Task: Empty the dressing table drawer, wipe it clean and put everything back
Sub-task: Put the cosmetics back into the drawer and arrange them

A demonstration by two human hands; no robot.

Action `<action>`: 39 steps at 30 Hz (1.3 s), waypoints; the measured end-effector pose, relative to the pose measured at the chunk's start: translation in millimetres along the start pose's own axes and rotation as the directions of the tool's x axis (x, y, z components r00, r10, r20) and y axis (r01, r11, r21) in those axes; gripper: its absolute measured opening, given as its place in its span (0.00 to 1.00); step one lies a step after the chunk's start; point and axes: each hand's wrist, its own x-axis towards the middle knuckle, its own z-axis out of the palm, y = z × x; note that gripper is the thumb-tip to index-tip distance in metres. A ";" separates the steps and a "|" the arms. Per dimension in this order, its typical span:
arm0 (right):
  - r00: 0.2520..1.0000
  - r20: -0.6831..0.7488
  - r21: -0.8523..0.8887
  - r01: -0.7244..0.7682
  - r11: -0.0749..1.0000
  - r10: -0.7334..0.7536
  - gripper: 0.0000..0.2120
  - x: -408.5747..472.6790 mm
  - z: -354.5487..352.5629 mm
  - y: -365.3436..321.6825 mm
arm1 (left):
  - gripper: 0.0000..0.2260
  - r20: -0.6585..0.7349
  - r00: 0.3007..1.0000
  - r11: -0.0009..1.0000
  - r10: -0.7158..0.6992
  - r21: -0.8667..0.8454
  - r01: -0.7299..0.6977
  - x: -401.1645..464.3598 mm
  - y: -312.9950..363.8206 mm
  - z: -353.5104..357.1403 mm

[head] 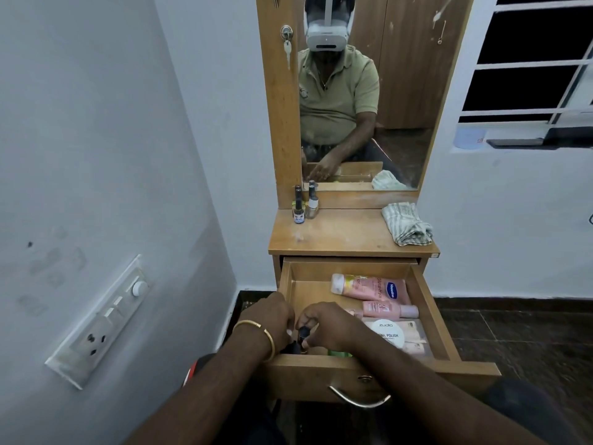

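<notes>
- The drawer [430,303] is pulled out from under the table top [340,234]. It still has things in it.
- Both hands are down in the near left corner of the drawer. The right hand [333,326] has its fingers curled around a small dark bottle [303,336], near its cap.
- The left hand [268,319] is closed up right beside that bottle. I cannot tell if it is holding anything.
- The small bottle looks light and hard, maybe glass, so I think it could break if dropped. Holding it around the middle seems safest.
- The pink tubes [372,289] lie on their sides at the back right. They look soft and squashy, and easy to pick up by the middle.
- A round white tub [386,332] lies in front of them. It looks smooth, so best held by its edges.
- Two little bottles [305,207] stand on the table top by the mirror [398,91].
- A folded cloth [407,224] rests on the right of the top, floppy and ready for wiping.
- The table top is wood with lots of free room. The table sits in a corner with white walls and a dark floor.
</notes>
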 end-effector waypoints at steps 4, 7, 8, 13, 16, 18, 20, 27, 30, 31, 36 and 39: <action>0.999 0.041 -0.013 0.003 1.000 -0.002 0.14 0.4 0.2 -1.7 | 0.09 0.007 1.000 1.000 0.011 -0.005 -0.011 3.1 -2.8 1.0; 0.998 0.056 -0.022 -0.016 1.000 0.017 0.16 -0.7 0.6 -1.1 | 0.08 0.023 1.000 1.000 0.020 -0.022 -0.020 4.0 -5.4 1.8; 0.998 0.063 -0.020 -0.024 1.000 0.025 0.17 -1.2 0.7 -0.8 | 0.08 0.021 1.000 0.999 0.021 -0.029 -0.020 4.3 -6.2 2.2; 0.991 0.124 0.022 -0.057 0.998 0.053 0.22 -1.0 -2.1 -0.3 | 0.07 0.022 1.000 0.999 0.018 -0.045 -0.017 5.3 -10.1 5.3; 0.988 0.142 0.035 -0.069 0.997 0.063 0.26 1.8 -2.2 1.7 | 0.08 0.015 1.000 0.998 0.016 -0.063 -0.015 6.5 -11.0 5.4; 0.985 0.157 0.023 -0.072 0.997 0.067 0.29 2.4 -3.4 2.5 | 0.09 -0.008 1.000 0.997 0.021 -0.076 -0.022 9.2 -10.9 5.4; 0.987 0.150 -0.032 -0.044 0.999 0.049 0.29 2.8 -9.1 3.6 | 0.10 -0.039 0.999 0.994 0.021 -0.108 -0.025 13.1 -11.6 3.5; 0.978 -0.211 0.103 0.013 0.995 0.009 0.17 26.5 -72.2 0.2 | 0.09 -0.238 0.971 0.975 0.029 -0.206 -0.079 45.7 -19.5 -27.9; 0.897 -0.441 0.105 0.058 0.993 -0.005 0.14 49.5 -104.8 -1.7 | 0.15 -0.345 0.938 0.968 0.010 -0.231 -0.096 74.0 -21.6 -39.0; 0.866 -0.500 0.076 0.050 0.996 -0.005 0.15 59.2 -113.5 -1.8 | 0.17 -0.381 0.925 0.966 -0.003 -0.240 -0.096 84.6 -22.0 -42.6; 0.768 -0.636 -0.121 -0.001 0.993 -0.077 0.24 107.9 -137.9 -4.0 | 0.25 -0.509 0.856 0.977 -0.085 -0.209 -0.027 131.6 -18.3 -61.9; 0.784 -0.604 -0.262 -0.027 0.965 -0.142 0.27 128.0 -142.6 -4.7 | 0.32 -0.523 0.839 0.982 -0.149 -0.174 0.066 155.2 -17.3 -66.9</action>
